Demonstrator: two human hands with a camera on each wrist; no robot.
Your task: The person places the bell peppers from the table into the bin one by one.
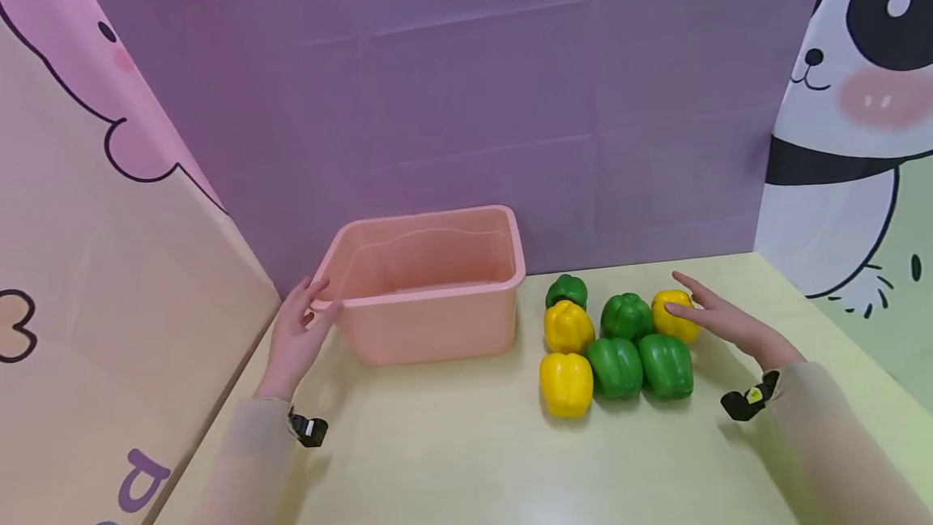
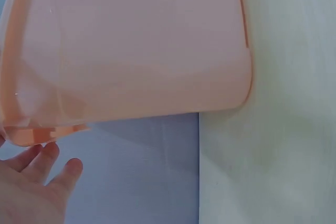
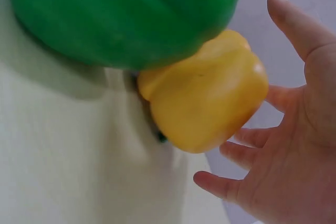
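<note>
A pink plastic bin (image 1: 430, 326) stands against the back wall, left of centre. My left hand (image 1: 297, 329) is at its left end, with loosely extended fingers (image 2: 50, 156) close to the rim; contact is hard to tell. Spread and apart, the fingers of my right hand (image 1: 725, 322) are beside a yellow bell pepper (image 1: 672, 317) at the back right of a group. In the right wrist view this yellow pepper (image 3: 207, 95) lies by the fingertips, with nothing held in the palm. A large green bell pepper (image 3: 126, 17) partly covers it.
Several more peppers sit close together right of the bin, among them a front yellow pepper (image 1: 566, 385) and a green pepper (image 1: 666, 366). A purple cloth wall (image 1: 466, 104) closes off the back of the pale table (image 1: 437, 452). Printed panels stand on both sides.
</note>
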